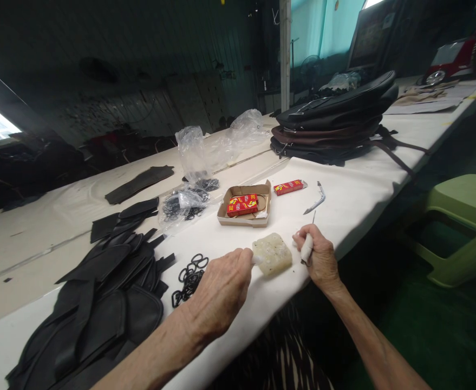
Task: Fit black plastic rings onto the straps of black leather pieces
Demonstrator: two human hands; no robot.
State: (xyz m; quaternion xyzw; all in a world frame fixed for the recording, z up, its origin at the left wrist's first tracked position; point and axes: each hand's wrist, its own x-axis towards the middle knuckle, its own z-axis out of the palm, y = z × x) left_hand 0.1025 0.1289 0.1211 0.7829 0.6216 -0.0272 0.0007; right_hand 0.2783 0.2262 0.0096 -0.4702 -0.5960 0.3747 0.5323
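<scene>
A yellowish, pitted block (pixel 272 253), wax-like in look, lies on the white table near its front edge, between my two hands. My left hand (pixel 225 290) is closed at the block's left side; a small whitish tip pokes from its fingers towards the block, and the rest of what it grips is hidden. To the right of the block, my right hand (pixel 321 257) is closed around an awl-like tool (pixel 307 249) with a pale handle and a thin metal shaft pointing up and away. Black rings (pixel 189 279), several of them D-shaped, lie in a pile beyond my left wrist.
Black cut pieces (pixel 111 309) are heaped at left. Behind the block stand an open carton (pixel 243 221) with a red box inside, another red box (pixel 289 187) and thread snips (pixel 317 200). Stacked bags (pixel 331 124) sit farther back; a green stool (pixel 461 227) is at right.
</scene>
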